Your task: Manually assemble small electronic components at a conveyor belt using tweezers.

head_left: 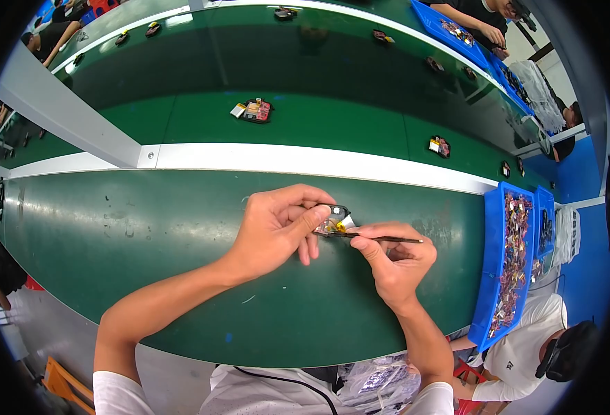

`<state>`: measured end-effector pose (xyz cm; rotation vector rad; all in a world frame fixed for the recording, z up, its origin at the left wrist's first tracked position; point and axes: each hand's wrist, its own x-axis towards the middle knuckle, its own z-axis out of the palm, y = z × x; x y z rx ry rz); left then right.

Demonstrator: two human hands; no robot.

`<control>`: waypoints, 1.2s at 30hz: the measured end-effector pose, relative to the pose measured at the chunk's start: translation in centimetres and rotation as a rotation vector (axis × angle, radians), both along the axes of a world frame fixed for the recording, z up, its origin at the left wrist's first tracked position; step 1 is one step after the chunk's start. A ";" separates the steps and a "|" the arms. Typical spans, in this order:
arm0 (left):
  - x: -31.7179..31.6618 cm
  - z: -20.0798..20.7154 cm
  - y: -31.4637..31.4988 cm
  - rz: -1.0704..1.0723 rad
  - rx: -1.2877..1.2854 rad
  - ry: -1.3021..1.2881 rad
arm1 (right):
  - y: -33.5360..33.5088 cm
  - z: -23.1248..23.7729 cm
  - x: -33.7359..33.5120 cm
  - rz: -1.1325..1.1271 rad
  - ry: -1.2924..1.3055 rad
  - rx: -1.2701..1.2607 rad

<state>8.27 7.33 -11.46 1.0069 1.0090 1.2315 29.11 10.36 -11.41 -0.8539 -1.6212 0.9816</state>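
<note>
Casing (334,220) and thin black tool (391,239) at a green table (263,325)

Position: the casing, small and dark, is above the middle of the table, nearer the far edge than the near one. A white tab (348,221) projects from it toward the right hand (401,263); a yellow part (341,226) shows inside.

Left hand (270,225): thumb and fingers pinch the casing from its left side. The remaining fingers are loosely curled beneath.

Right hand: thumb and fingertips pinch the tool, which lies nearly level. Its left end meets the casing's near edge; the exact contact point is too small to tell. Its other end extends past the knuckles.

Edges: a white rail (305,156) bounds the far side of the table and joins a grey post (77,104) at left. The near edge curves past both forearms. A long blue tray (493,256), filled with small parts (511,263), bounds the right end; the right forearm runs near its lower corner.

Room: the table top extends widely to the left of the hands; the stretch between the right hand and the tray is narrower. Beyond the rail, a second green surface (332,128) carries similar devices (255,111), well apart from one another.
</note>
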 end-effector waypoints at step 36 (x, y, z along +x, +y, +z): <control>6.8 0.2 1.8 0.026 -0.024 0.072 | 2.1 0.5 5.8 0.010 -0.259 0.601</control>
